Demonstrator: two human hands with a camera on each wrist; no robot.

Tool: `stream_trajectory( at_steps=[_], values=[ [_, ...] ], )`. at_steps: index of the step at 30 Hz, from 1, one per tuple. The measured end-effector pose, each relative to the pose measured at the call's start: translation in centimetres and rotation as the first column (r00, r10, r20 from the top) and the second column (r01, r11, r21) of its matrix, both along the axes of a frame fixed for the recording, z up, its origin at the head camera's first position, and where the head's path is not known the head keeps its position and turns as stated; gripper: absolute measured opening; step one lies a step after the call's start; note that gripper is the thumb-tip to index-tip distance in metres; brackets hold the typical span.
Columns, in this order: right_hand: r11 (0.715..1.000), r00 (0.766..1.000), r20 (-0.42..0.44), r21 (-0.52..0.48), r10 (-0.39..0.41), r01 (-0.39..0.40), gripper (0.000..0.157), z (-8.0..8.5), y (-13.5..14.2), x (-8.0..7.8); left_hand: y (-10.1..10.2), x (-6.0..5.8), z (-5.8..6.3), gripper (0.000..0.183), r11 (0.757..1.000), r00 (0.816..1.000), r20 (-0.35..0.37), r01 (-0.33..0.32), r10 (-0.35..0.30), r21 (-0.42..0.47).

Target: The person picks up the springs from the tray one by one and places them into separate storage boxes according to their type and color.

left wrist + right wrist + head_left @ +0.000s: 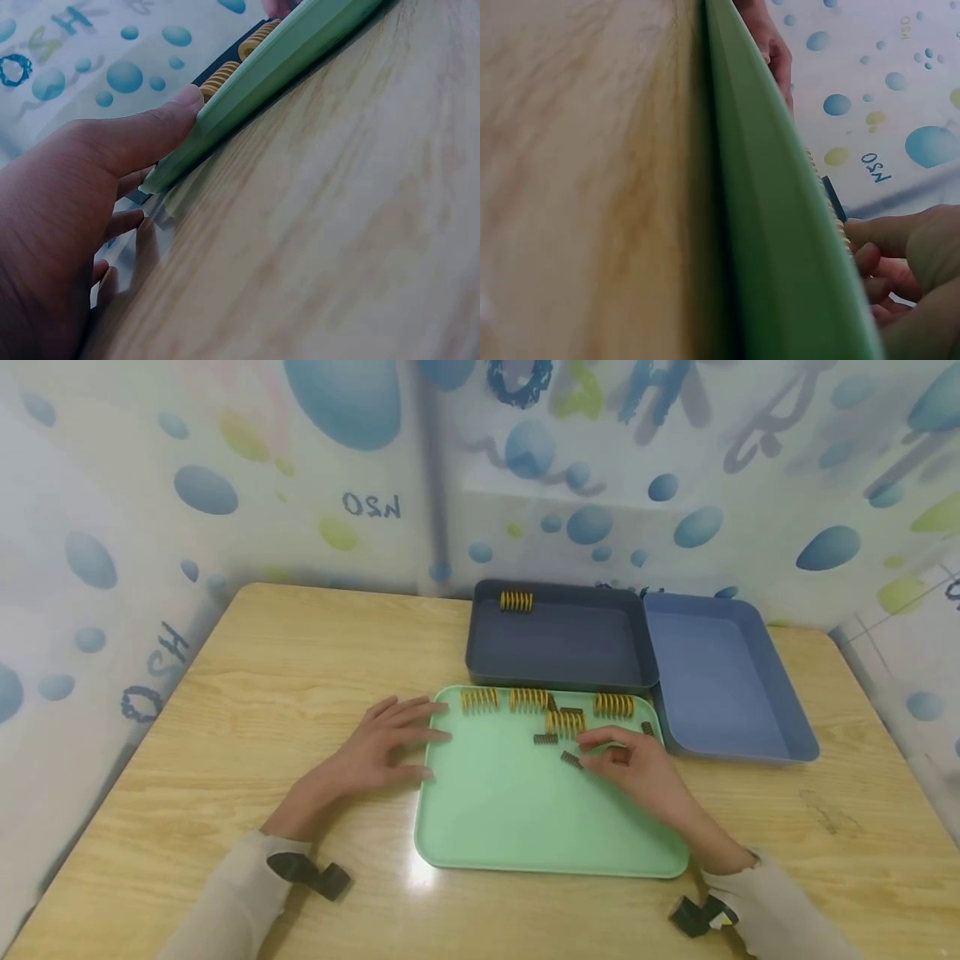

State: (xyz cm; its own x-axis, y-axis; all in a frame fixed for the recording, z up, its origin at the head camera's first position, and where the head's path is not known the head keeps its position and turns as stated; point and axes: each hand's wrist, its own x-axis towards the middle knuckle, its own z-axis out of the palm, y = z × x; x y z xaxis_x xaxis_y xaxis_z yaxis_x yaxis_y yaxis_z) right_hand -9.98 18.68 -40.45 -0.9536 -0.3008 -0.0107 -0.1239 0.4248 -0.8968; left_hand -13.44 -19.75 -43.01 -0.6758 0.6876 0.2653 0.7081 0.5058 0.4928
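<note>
A light green tray (495,827) holds several large yellow coil springs (480,700) along its far side, with several small dark springs (546,739) among them. My right hand (637,772) is over the tray's right half, thumb and forefinger apart. By the thumb tip lies one small dark spring (572,760); just beyond the forefinger is a yellow spring (566,722). In the right wrist view the tray wall hides the fingertips' contact. My left hand (375,756) is at the tray's left edge, fingers spread; its thumb (176,116) touches the rim in the left wrist view.
Behind the green tray stands a dark grey tray (562,679) with one yellow spring (517,601) at its far left. A blue tray (735,693) adjoins it on the right. The wooden table (262,677) meets a patterned wall (247,527) at the back.
</note>
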Motion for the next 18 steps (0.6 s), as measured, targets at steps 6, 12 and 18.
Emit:
stream_trajectory(
  at_steps=[6, 12, 18],
  values=[
    [0.999, 0.999, -0.034, 0.027, -0.023, 0.023, 0.025, -0.8, -0.1, 0.0, 0.0, 0.0, -0.2, 0.045, 1.000, 1.000, 0.001, 0.002, -0.002, 0.007],
    [0.995, 0.994, -0.094, 0.080, -0.048, 0.056, 0.024, -1.2, -0.4, 0.2, 0.0, 0.0, 0.0, 0.045, 1.000, 1.000, 0.004, 0.005, -0.005, 0.010],
    [0.991, 0.985, -0.169, 0.116, -0.044, 0.064, 0.023, -1.5, -0.6, 0.3, 0.0, 0.0, 0.0, 0.045, 1.000, 1.000, 0.005, 0.009, -0.009, 0.015]
  ],
)
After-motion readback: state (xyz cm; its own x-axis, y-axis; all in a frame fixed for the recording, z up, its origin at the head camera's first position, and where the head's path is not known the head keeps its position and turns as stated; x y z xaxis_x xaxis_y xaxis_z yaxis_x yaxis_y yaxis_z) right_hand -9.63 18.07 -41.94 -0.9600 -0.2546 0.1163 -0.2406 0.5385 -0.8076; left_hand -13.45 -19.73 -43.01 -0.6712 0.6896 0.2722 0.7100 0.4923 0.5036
